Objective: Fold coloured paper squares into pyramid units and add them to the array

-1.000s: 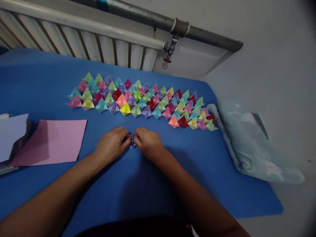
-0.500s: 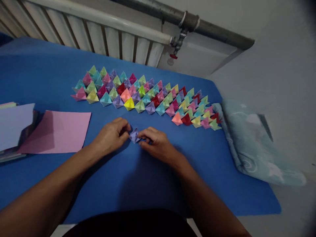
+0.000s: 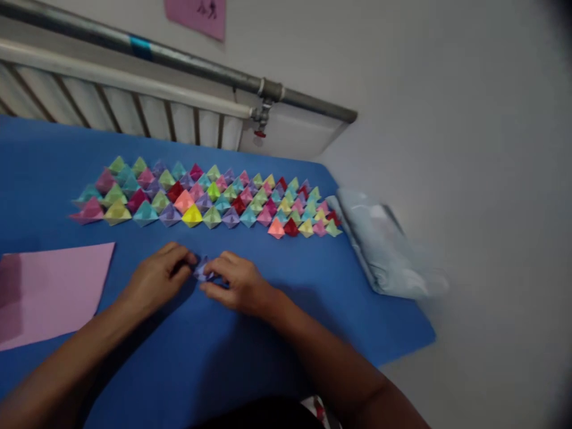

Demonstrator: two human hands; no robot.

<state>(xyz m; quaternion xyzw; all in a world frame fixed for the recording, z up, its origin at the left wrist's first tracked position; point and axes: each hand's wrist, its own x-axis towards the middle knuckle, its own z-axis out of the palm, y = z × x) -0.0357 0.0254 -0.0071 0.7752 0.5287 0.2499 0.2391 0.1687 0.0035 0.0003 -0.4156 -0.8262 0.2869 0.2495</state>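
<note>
A small purple folded paper boat (image 3: 202, 271) is on the blue tabletop between my two hands. My left hand (image 3: 157, 275) has its thumb and fingers pinched at the boat's left tip. From the other side, my right hand (image 3: 241, 281) grips the boat's right end, its fingers covering part of the paper. Just beyond my hands, several rows of folded paper boats (image 3: 192, 215) in yellow, pink, red, green, blue and purple stand close together across the table.
A sheet of pink paper (image 3: 58, 292) lies at the left, beside my left forearm. On the right edge of the blue table (image 3: 339, 322) rests a folded pale blue blanket (image 3: 379, 250). Behind the table run a white radiator (image 3: 125, 113) and a grey pipe (image 3: 196, 68) with a red-handled valve (image 3: 260, 134).
My view has swung to the right and up, so everything appears farther left and the paper stack has left the picture. My right fingers have shifted farther over the purple boat.
</note>
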